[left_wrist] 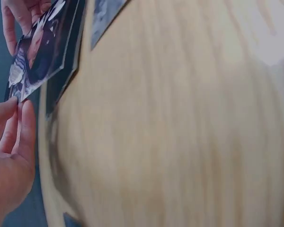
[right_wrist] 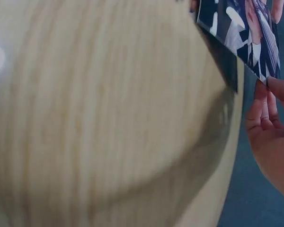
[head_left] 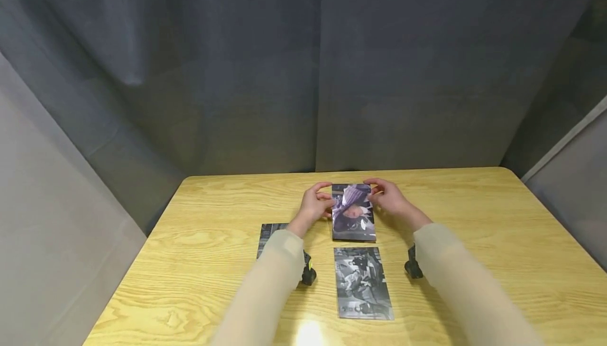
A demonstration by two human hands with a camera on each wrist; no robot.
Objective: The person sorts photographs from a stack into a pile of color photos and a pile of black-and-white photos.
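Note:
Both hands hold a glossy purple-toned photo (head_left: 353, 210) by its far corners, tilted up off the table. My left hand (head_left: 326, 199) pinches its left edge and my right hand (head_left: 378, 193) pinches its right edge. In the left wrist view my left hand's fingertips (left_wrist: 18, 106) meet at a corner of the photo (left_wrist: 40, 49). The right wrist view shows my right hand (right_wrist: 267, 90) at the corner of the photo (right_wrist: 246, 30). A dark card (head_left: 354, 236) lies flat beneath the held photo, also seen as a dark card (left_wrist: 61, 82) and a dark card (right_wrist: 223, 61).
A black-and-white photo (head_left: 362, 283) lies on the wooden table (head_left: 474, 214) nearer to me. Another dark photo (head_left: 269, 234) lies at the left, partly hidden by my left sleeve. Grey curtains close in the table at the back and sides.

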